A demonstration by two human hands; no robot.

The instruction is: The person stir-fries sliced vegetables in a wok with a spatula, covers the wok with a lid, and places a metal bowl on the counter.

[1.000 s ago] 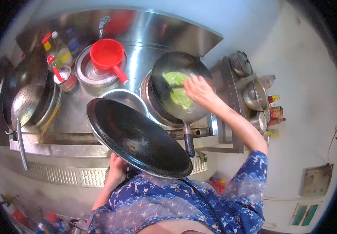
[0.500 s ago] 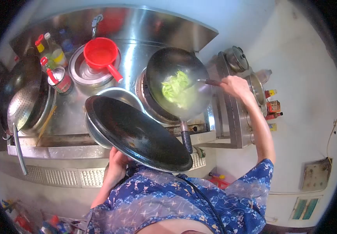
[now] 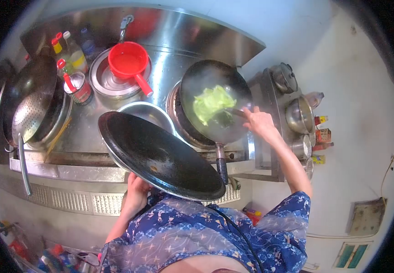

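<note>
My left hand [image 3: 137, 191] is closed at the lower edge of a large, shallow black pan [image 3: 160, 154], which tilts over the counter front and partly covers a metal basin [image 3: 149, 113]. A small brown speck sits on the pan's dark surface. My right hand [image 3: 258, 122] grips the dark handle of a spatula [image 3: 237, 112] from the right side. Its tip reaches the pale green vegetable pieces [image 3: 214, 102] inside a black wok [image 3: 190, 75]. Steam hazes the wok, which rests on a burner ring [image 3: 174, 107] with its handle [image 3: 222, 168] toward me.
A red ladle [image 3: 127, 59] lies over a metal bowl [image 3: 97, 75] beneath the tap [image 3: 125, 27]. Bottles [image 3: 76, 57] and a can [image 3: 78, 88] stand left. A perforated skimmer [image 3: 30, 113] rests in another wok. Pots and bowls [image 3: 299, 113] occupy the right-hand shelf.
My right hand has moved left and down with the spatula, and the greens have shifted and spread in the wok. The view has shifted slightly; my left hand keeps its hold on the pan.
</note>
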